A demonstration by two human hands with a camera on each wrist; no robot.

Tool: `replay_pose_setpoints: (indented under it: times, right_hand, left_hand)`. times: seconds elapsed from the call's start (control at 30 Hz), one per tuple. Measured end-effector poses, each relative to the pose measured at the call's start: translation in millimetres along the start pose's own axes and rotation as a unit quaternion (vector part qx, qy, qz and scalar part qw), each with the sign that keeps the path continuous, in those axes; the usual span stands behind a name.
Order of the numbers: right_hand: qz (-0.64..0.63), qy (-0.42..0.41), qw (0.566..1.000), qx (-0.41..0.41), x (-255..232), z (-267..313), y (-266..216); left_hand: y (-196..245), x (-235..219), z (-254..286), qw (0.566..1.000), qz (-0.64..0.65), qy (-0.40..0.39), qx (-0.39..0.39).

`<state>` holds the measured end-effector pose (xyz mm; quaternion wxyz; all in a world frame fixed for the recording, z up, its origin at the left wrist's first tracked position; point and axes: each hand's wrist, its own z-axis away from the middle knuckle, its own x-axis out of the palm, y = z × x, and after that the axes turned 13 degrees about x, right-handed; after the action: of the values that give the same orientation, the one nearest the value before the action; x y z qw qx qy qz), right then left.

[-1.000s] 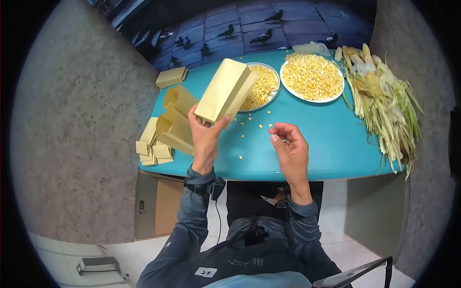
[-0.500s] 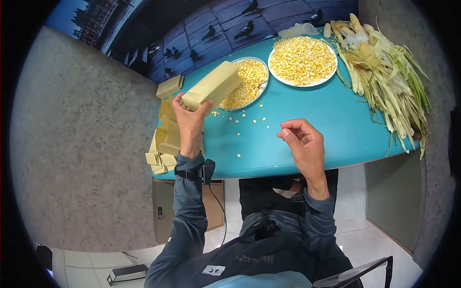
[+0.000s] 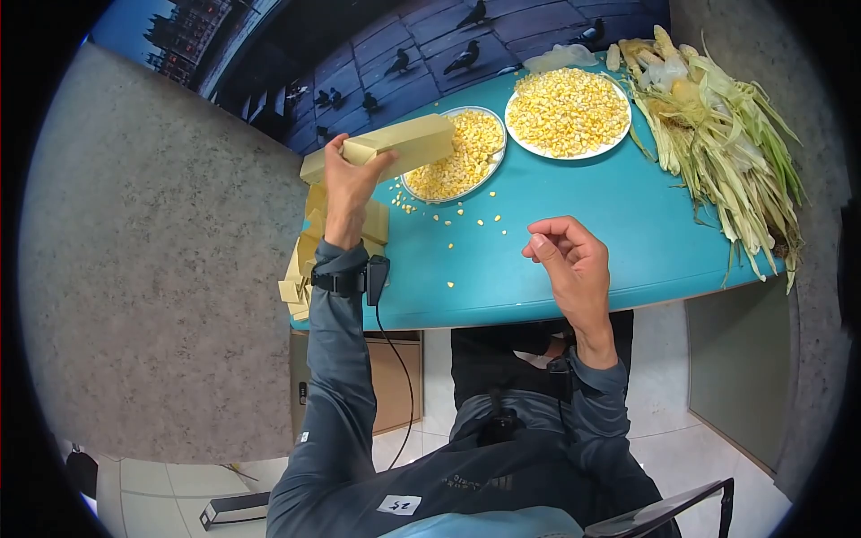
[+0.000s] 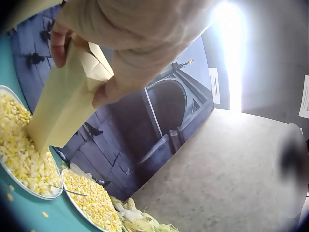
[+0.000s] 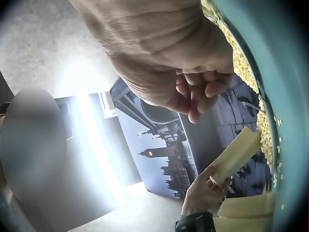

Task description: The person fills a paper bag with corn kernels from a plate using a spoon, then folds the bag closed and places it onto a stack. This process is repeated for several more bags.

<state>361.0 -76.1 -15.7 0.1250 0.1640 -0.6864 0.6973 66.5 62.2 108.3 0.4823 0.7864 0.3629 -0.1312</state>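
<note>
The left hand (image 3: 352,184) grips the bottom end of a tan paper bag (image 3: 404,145), which lies nearly level with its far end over the left plate of corn kernels (image 3: 466,161). In the left wrist view the bag (image 4: 60,104) slants down to the kernels (image 4: 24,154), thumb on one side and fingers on the other. The right hand (image 3: 578,273) hovers over the near part of the table, its fingers curled toward the thumb with nothing visible between them; in the right wrist view the fingers (image 5: 195,96) are bent too.
A second plate heaped with kernels (image 3: 568,112) stands at the back. Corn husks (image 3: 717,152) and cobs cover the right side. More paper bags (image 3: 309,242) stand and lie at the left edge. Loose kernels (image 3: 450,284) dot the teal table (image 3: 430,305).
The left hand has tipped the bag from steeply slanted to nearly level, its far end over the left plate. More kernels lie beside that plate. The right hand stays curled; the head view has shifted.
</note>
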Motion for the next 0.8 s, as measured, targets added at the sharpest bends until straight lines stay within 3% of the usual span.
replay_pose_setpoints:
  times: [0.8]
  right_hand:
    - [-0.004, 0.003, 1.0, 0.004, 1, 3, 5]
  left_hand:
    - [30, -15, -51, 0.993, -0.107, -0.045, 0.032]
